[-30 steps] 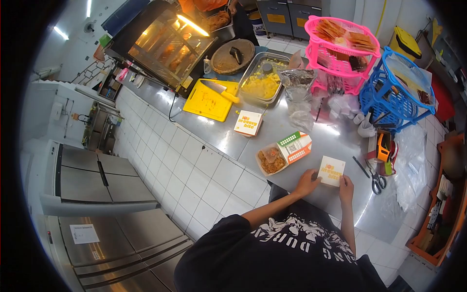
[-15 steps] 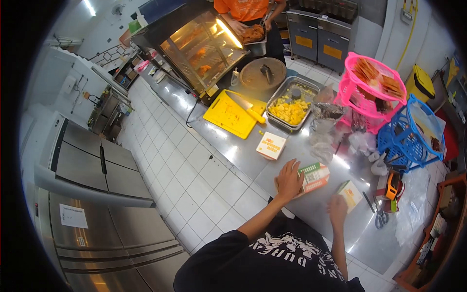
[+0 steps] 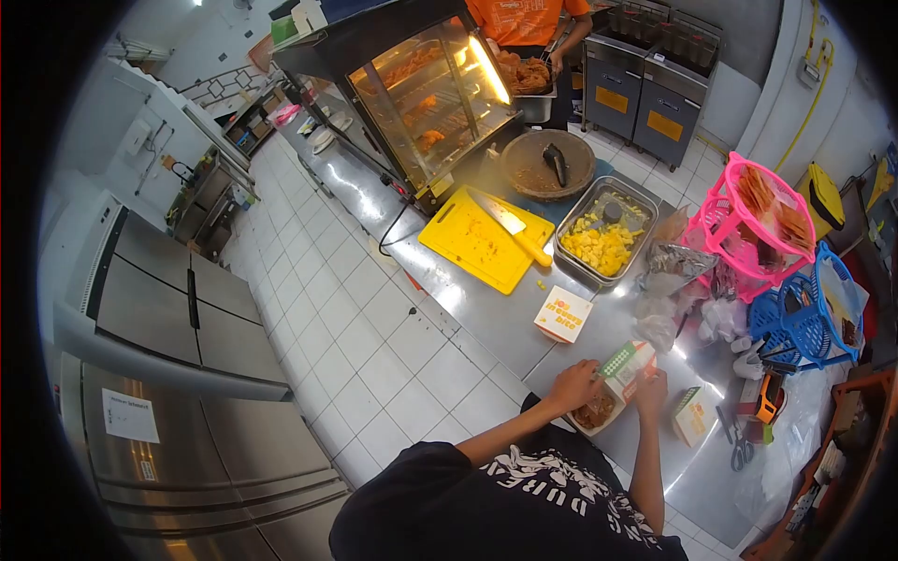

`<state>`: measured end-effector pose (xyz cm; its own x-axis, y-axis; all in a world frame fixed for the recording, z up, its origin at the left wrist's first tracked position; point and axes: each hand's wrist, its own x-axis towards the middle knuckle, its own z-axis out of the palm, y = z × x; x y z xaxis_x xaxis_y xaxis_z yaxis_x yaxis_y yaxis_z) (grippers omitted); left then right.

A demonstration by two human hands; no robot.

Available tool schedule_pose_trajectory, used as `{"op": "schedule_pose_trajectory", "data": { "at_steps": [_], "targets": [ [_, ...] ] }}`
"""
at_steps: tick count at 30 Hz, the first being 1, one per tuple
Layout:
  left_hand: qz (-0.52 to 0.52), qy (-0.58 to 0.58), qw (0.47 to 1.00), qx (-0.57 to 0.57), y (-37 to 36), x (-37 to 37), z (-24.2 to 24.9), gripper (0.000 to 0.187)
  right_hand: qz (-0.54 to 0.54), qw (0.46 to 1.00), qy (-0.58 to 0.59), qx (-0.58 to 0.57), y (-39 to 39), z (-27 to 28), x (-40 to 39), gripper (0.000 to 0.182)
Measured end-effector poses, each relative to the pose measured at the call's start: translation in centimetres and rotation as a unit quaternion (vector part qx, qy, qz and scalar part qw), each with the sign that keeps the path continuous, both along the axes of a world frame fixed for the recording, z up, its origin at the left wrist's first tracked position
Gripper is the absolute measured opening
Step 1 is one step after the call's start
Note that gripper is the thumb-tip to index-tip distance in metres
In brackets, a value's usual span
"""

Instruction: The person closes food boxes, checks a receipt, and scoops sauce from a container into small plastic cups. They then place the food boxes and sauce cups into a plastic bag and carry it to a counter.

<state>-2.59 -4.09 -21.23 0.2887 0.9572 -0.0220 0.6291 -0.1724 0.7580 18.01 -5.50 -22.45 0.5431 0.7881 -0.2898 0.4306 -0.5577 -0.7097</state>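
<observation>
An open paper food box (image 3: 606,418) sits on the steel counter in front of me, with brown food (image 3: 593,409) inside. Its raised lid (image 3: 629,366) has green and orange print. My left hand (image 3: 574,387) pinches the lid's left side, fingers bent over the edge. On the other side, my right hand (image 3: 649,393) grips the lid's right edge. A closed white box with orange lettering (image 3: 563,314) stands beyond my left hand. Another closed box (image 3: 692,417) is just right of my right hand.
A yellow cutting board (image 3: 472,248) with a knife (image 3: 505,222), a tray of yellow chunks (image 3: 599,245) and a stone mortar (image 3: 533,173) lie farther back. Scissors (image 3: 741,451) and baskets (image 3: 739,215) are rightward. A person in orange (image 3: 524,23) holds a food pan beyond the warmer (image 3: 421,103).
The middle box's lid has come up, exposing the food. My right hand has moved from the right-hand box to the lid. The view has shifted slightly.
</observation>
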Motion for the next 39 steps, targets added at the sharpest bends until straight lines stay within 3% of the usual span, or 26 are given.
{"op": "schedule_pose_trajectory", "data": {
  "at_steps": [5, 12, 15, 17, 18, 21, 24, 28, 33, 37, 39],
  "targets": [
    [-0.040, -0.013, 0.999, 0.001, 4.0, 2.5, 0.8, 0.039, 0.027, 0.999, -0.038, -0.017, 1.1, 4.3, -2.5, 0.053],
    [-0.076, 0.002, 0.996, -0.044, 6.2, 1.9, 3.8, 0.041, 0.101, 0.993, 0.015, 0.066, -0.2, 5.9, -1.4, 0.051],
    [-0.136, -0.033, 0.986, -0.091, 5.5, -0.2, 5.3, 0.041, 0.136, 0.986, 0.007, 0.092, -2.0, 7.7, -1.2, 0.046],
    [-0.172, -0.106, 0.978, -0.054, 4.7, -2.1, 5.1, 0.042, 0.156, 0.979, 0.033, 0.126, -3.6, 8.4, -1.5, 0.043],
    [-0.188, -0.142, 0.971, -0.034, 4.2, -3.0, 4.9, 0.042, 0.180, 0.975, 0.013, 0.133, -4.3, 8.2, -1.7, 0.045],
    [-0.231, -0.082, 0.970, 0.002, 2.5, -5.2, 4.3, 0.040, 0.240, 0.960, -0.043, 0.141, -6.7, 8.0, -2.4, 0.046],
    [-0.256, -0.094, 0.961, 0.040, 1.2, -6.3, 3.0, 0.034, 0.300, 0.924, -0.112, 0.210, -8.6, 5.4, -2.6, 0.049],
    [-0.293, -0.058, 0.941, 0.157, 0.5, -7.4, -1.8, 0.034, 0.352, 0.883, -0.140, 0.278, -10.3, 2.6, -2.7, 0.035],
    [-0.308, -0.019, 0.936, 0.170, -0.3, -8.5, -2.0, 0.033, 0.408, 0.860, -0.171, 0.256, -11.0, 0.3, -2.0, 0.035],
    [-0.301, -0.019, 0.946, 0.117, -1.0, -8.6, -2.9, 0.031, 0.427, 0.853, -0.183, 0.240, -11.1, -0.3, -2.2, 0.037],
    [-0.295, -0.017, 0.951, 0.085, -1.2, -8.7, -2.7, 0.029, 0.409, 0.868, -0.132, 0.247, -11.1, 0.5, -2.3, 0.037]
  ]
}}
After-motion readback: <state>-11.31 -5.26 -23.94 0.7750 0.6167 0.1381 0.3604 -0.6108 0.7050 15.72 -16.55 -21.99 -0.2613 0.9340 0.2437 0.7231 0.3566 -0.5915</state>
